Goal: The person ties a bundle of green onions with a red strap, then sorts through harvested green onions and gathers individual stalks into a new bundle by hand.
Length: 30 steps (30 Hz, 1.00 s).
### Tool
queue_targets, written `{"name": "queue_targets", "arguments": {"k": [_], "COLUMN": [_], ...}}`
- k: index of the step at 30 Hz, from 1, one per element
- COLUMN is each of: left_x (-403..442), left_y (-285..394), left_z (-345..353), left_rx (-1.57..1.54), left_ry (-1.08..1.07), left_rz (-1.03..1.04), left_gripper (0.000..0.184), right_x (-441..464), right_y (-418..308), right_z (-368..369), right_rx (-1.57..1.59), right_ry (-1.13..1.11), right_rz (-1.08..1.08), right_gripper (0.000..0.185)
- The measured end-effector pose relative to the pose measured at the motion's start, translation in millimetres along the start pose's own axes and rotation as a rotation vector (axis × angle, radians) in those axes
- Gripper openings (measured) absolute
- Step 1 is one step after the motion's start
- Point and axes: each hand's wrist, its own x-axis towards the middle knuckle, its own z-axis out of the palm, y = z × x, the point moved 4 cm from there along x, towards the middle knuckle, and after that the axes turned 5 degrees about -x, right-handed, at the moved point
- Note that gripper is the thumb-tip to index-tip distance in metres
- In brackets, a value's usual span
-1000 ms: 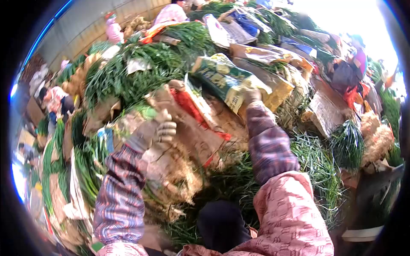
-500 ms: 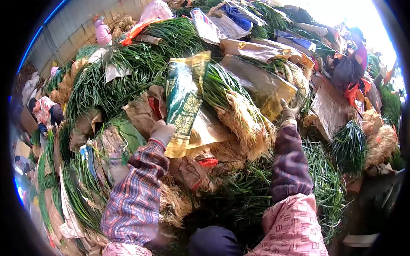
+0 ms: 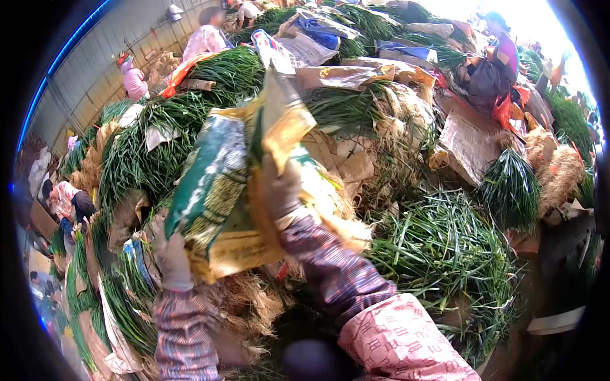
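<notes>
Clock taken from mid-view, 12 at top. Green sack [image 3: 208,174] at 9 o'clock, tilted, raised in front of the pile. Left hand [image 3: 173,259] at 8, fingers closed on the sack's lower edge. Right hand [image 3: 283,189] just off centre toward 9, somewhat blurred, grasping a yellow sheet [image 3: 289,120] that stands up toward 12. Whether sheet and sack are one piece, cannot tell.

Roots [image 3: 251,308] at 7, just below the sack. Loose greens [image 3: 445,254] spread at 4. Green bundle [image 3: 511,193] at 3, tips down, tan roots [image 3: 560,174] near it. Long greens [image 3: 171,124] heaped at 10. Cardboard [image 3: 469,149] at 2 to 3.

Co-workers: one at 11 [image 3: 204,41], pink top; another at 9 [image 3: 67,200], bent over.
</notes>
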Motion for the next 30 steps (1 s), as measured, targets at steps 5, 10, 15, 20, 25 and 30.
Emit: {"name": "queue_targets", "arguments": {"k": [5, 10, 15, 20, 25, 30], "left_x": [-30, -42, -55, -141, -184, -188], "left_y": [1, -38, -163, -220, -316, -223], "left_z": [-98, -188, -303, -310, -344, -359], "left_rx": [-0.053, -0.13, 0.029, -0.657, -0.471, -0.172], "left_ry": [0.052, 0.241, 0.425, 0.408, 0.555, 1.05], "left_rz": [0.366, 0.294, -0.025, -0.7, -0.584, -0.361], "left_gripper": [0.038, 0.039, 0.018, 0.031, 0.034, 0.039], "right_x": [-93, -191, -224, -131, -85, -85], "right_y": [-95, -91, -55, 10, 69, 69], "right_z": [31, 89, 119, 76, 20, 0], "right_rx": [0.361, 0.523, 0.451, 0.503, -0.11, -0.175], "right_ry": [-0.131, -0.479, -0.669, -0.698, -0.83, -1.222], "right_rz": [-0.17, 0.158, 0.31, 0.378, 0.171, 0.322], "right_gripper": [0.01, 0.022, 0.028, 0.027, 0.042, 0.032]}}
